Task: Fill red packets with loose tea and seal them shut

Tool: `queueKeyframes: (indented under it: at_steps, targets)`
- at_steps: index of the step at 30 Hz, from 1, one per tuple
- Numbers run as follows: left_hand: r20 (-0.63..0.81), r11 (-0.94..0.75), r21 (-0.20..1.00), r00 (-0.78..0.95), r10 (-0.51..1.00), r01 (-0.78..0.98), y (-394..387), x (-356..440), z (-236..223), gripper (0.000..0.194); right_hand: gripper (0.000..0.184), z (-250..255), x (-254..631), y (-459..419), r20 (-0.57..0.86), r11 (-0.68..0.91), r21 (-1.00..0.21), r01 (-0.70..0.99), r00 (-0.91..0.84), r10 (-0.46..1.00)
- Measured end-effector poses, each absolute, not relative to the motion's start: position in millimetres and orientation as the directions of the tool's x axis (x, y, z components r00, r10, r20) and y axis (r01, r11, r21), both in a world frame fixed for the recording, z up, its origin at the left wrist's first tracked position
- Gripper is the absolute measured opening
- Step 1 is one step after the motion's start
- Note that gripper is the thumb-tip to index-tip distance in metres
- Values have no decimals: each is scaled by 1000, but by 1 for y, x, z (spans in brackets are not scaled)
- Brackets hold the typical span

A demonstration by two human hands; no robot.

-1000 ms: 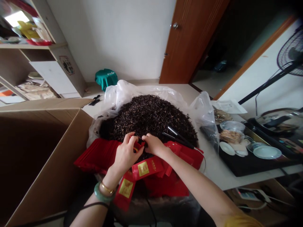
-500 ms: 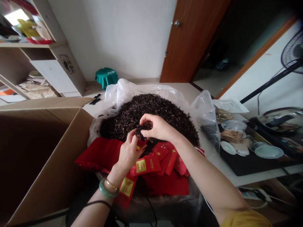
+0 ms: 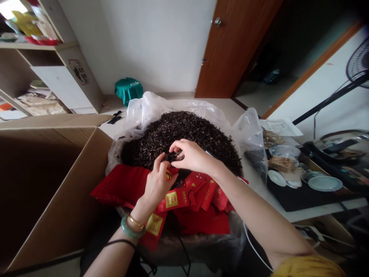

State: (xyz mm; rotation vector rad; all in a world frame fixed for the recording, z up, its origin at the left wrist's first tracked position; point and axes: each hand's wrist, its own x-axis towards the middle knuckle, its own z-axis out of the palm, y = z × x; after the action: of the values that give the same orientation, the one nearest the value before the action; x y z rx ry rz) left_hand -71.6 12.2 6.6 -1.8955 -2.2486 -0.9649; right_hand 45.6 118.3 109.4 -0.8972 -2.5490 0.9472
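Observation:
A large heap of dark loose tea leaves (image 3: 184, 130) lies in a clear plastic bag (image 3: 150, 107) in front of me. Several red packets with gold labels (image 3: 175, 198) are spread along its near edge. My left hand (image 3: 157, 182) is closed on a small red packet (image 3: 170, 174) at the edge of the heap. Just above that packet, my right hand (image 3: 191, 156) pinches a tuft of tea leaves between its fingertips. A green bangle and a gold bracelet circle my left wrist.
A big open cardboard box (image 3: 52, 184) stands to the left. On the right a dark tray (image 3: 302, 196) carries small dishes and a lidded bowl (image 3: 284, 154). A fan (image 3: 357, 65), a wooden door (image 3: 230, 46), shelves (image 3: 34, 57) and a green bag (image 3: 128, 89) lie beyond.
My right hand rose from the packet to the heap, took a pinch of tea leaves and now holds it over the packet. The left hand kept its grip.

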Motion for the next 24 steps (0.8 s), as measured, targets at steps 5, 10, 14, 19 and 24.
queueKeyframes:
  at_steps: [5,10,14,19,24]
  targets:
    - [426,56,414,-248,870,909,12,-72,5,31,25,116,44,112,-53,606,-626,490,-803,594]
    - [425,66,418,-260,867,906,11,-71,5,28,37,120,41,107,-187,715,-463,524,-846,499]
    - [466,19,466,-264,845,884,12,-73,2,39,45,121,42,108,-158,669,-564,484,-858,488]
    - [522,-68,569,-296,800,820,15,-73,-4,78,37,120,41,104,-253,738,-435,516,-857,449]
    - [451,25,604,-367,814,797,19,-69,-8,106,51,120,42,107,-260,735,-475,484,-875,409]
